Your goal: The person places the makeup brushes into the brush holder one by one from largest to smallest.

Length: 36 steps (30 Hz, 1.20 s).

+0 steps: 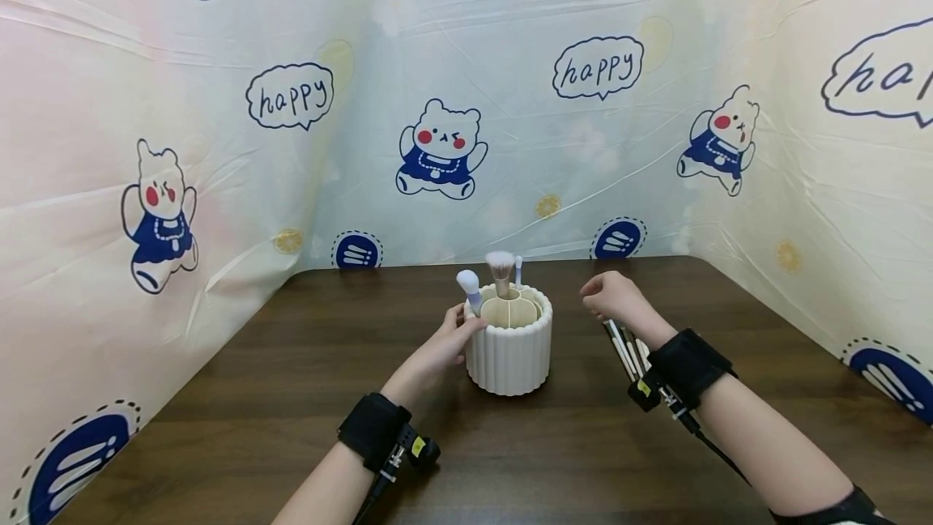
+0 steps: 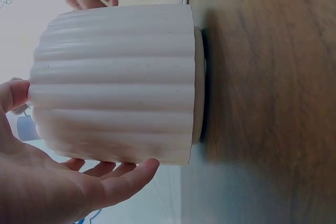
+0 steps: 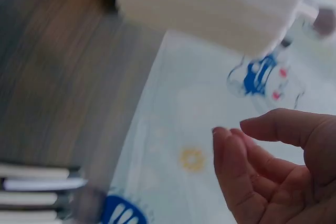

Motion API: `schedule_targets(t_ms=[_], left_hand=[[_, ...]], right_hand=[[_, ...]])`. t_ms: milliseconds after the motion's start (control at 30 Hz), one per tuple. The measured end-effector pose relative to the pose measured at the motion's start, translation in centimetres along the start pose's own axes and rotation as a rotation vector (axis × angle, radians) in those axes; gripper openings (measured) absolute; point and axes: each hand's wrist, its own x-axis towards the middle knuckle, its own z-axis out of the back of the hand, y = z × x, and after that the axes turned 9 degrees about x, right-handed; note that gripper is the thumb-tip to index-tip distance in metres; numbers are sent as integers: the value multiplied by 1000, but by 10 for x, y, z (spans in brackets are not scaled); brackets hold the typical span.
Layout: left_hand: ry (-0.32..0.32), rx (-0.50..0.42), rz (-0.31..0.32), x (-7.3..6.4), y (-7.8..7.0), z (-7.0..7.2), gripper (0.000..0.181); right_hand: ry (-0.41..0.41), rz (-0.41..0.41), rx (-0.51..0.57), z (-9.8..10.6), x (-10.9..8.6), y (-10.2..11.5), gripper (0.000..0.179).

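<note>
A cream ribbed makeup brush holder (image 1: 509, 363) stands upright on the table, its inside split into compartments. My left hand (image 1: 440, 343) grips its left side, thumb at the scalloped rim and fingers along the wall. In the holder stand a fluffy makeup brush (image 1: 500, 266), a lilac brush with a pale round head (image 1: 470, 286) and a thin lilac-tipped piece (image 1: 518, 267). To the right of the holder, my right hand (image 3: 273, 166) hovers with loosely bent fingers; a gap shows between thumb and fingertips, with nothing in it.
Several slim brushes (image 1: 625, 351) lie side by side on the dark wooden table (image 1: 291, 411), below my right hand and partly hidden by the wrist camera. A printed curtain (image 1: 503, 144) with cartoon bears surrounds the table at the back and sides.
</note>
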Motion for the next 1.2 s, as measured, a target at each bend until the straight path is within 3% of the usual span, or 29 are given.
schedule_targets(t_ms=[333,533,733,933,1200], left_hand=[[6,16,-10,1,2,1,76],[4,13,-5,2,3,1,75],[7,18,-2,1,3,1,75],[12,23,-5,0,3,2,75],[4,24,6,1,2,1,76]], right_hand=[[-37,-46,-19,22,9,-35,21],[-60,-89,-100,29,19,-54,34],[-104,-127,-177,32,22,-68,35],[-68,-199,-236,36,21,-77,32],[-57,-217,-251,36,17,-93,33]])
